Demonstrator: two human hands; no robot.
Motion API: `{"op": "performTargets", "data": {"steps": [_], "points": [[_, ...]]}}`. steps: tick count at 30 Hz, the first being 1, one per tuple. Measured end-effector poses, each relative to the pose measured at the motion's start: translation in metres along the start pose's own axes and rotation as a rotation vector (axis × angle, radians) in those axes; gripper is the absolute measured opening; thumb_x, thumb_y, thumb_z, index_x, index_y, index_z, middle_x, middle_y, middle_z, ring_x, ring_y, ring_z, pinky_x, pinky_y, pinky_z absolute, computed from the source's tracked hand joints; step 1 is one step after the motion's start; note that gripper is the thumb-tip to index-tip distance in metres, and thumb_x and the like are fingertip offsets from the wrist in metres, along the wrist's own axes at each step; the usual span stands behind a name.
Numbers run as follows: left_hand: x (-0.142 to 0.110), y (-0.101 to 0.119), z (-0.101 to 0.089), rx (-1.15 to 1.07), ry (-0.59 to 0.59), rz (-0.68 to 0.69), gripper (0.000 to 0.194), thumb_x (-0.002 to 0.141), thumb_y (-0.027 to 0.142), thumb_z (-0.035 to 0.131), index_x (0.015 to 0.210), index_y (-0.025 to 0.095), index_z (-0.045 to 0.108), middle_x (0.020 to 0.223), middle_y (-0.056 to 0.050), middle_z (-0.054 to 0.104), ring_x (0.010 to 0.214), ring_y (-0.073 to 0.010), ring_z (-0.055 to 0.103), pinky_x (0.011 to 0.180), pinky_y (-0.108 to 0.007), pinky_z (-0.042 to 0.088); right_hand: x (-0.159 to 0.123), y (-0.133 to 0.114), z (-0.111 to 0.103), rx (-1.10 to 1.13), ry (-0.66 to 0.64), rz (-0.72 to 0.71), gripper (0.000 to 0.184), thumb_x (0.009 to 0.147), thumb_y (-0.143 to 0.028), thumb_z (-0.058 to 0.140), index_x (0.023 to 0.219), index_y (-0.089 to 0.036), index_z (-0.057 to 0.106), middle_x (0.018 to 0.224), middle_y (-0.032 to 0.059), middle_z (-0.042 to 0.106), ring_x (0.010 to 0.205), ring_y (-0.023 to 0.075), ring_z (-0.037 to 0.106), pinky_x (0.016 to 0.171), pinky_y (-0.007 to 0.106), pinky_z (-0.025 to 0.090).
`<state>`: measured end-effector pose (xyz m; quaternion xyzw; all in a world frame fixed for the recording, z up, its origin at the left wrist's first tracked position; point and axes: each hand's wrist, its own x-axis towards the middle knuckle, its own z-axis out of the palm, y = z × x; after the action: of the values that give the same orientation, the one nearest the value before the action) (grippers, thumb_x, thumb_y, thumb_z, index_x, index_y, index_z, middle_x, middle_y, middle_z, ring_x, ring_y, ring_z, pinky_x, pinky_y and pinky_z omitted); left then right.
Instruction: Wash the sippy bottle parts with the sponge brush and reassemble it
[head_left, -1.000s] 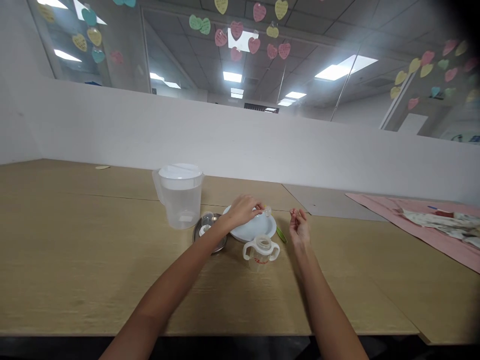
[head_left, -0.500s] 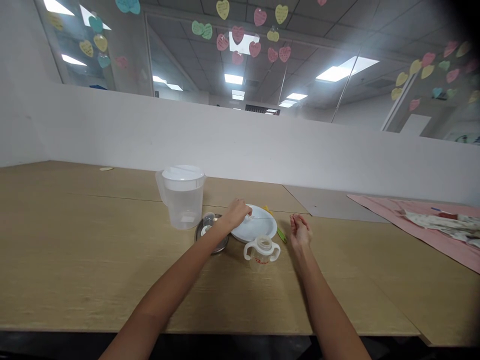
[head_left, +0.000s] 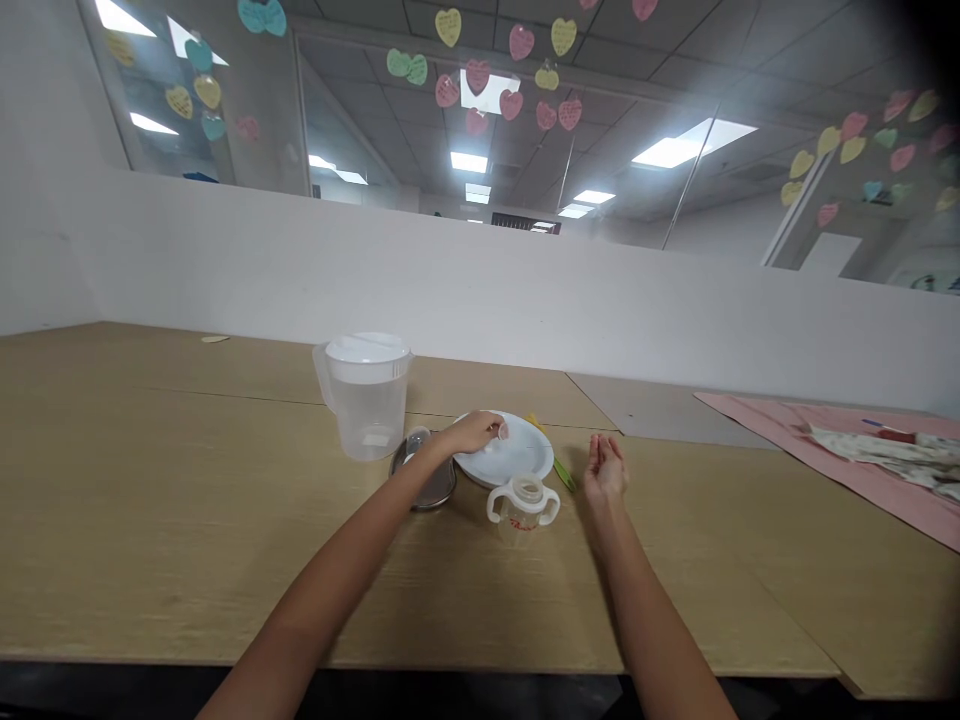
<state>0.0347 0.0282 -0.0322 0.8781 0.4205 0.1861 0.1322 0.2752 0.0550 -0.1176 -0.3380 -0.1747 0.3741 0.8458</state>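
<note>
- On a wood-toned table (head_left: 187,500), we see a person's left hand (head_left: 480,432) reaching across the near view to a white plate (head_left: 525,462), thumb and fingers pinching a small clear piece (head_left: 502,432) above its surface.
- To the plate's right, we find the right hand (head_left: 606,470) held palm up, fingers bent and drawn close together; whether anything sits between the fingertips, we cannot tell.
- Just in front of the plate, we spot a two-handled training cup (head_left: 523,510), upright and uncovered, with a white collar and red lettering on its clear body.
- Along the plate's right edge, we note a green utensil (head_left: 564,475) and, farther back, a yellow piece (head_left: 534,421); whether the two are joined, we cannot tell.
- Left of the plate, partly hidden by the left forearm, we see a metal tray (head_left: 435,495) with a clear domed cap (head_left: 418,437) on it.
- Behind the tray, to its left, we see a translucent pitcher (head_left: 369,410) standing under a white lid.
- At far right, we see a pink cloth (head_left: 724,407) bearing a patterned cloth (head_left: 855,448).
</note>
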Motion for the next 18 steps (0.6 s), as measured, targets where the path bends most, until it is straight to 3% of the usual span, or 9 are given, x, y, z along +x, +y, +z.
{"op": "performTargets", "data": {"steps": [3,6,11,18], "points": [[-0.003,0.009,-0.017,-0.240,0.088,0.026,0.025,0.082,0.019,0.036,0.090,0.012,0.059,0.092,-0.006,0.062,0.084,-0.0148,0.055,0.074,-0.024,0.041,-0.006,0.002,0.006,0.043,0.076,-0.007,0.023,0.057,-0.013,0.067,0.071,-0.019,0.050,0.070,-0.0042,0.060,0.075,0.0083,0.061,0.074,0.022,0.053],[-0.012,0.028,-0.034,-0.503,0.096,0.073,0.025,0.083,0.025,0.039,0.094,0.013,0.057,0.095,-0.005,0.062,0.083,-0.0129,0.055,0.075,-0.024,0.041,-0.019,0.005,0.015,-0.034,-0.021,-0.009,0.028,0.051,-0.014,0.071,0.071,-0.017,0.051,0.068,-0.0029,0.062,0.070,0.0104,0.062,0.069,0.024,0.054],[-0.026,0.059,-0.046,-0.676,-0.064,0.133,0.021,0.082,0.020,0.044,0.095,0.014,0.059,0.095,-0.005,0.063,0.088,-0.0122,0.054,0.082,-0.025,0.039,-0.031,0.009,0.020,-0.099,-0.141,-0.015,0.035,0.046,-0.017,0.074,0.074,-0.017,0.051,0.070,-0.0019,0.062,0.068,0.0110,0.062,0.065,0.022,0.054],[-0.029,0.075,-0.041,-0.735,-0.202,0.163,0.022,0.083,0.016,0.044,0.100,0.014,0.059,0.091,-0.005,0.064,0.086,-0.0113,0.055,0.080,-0.025,0.040,-0.032,0.007,0.019,-0.133,-0.135,-0.017,0.032,0.048,-0.018,0.072,0.072,-0.017,0.051,0.069,-0.0024,0.062,0.065,0.0104,0.062,0.064,0.022,0.054]]}}
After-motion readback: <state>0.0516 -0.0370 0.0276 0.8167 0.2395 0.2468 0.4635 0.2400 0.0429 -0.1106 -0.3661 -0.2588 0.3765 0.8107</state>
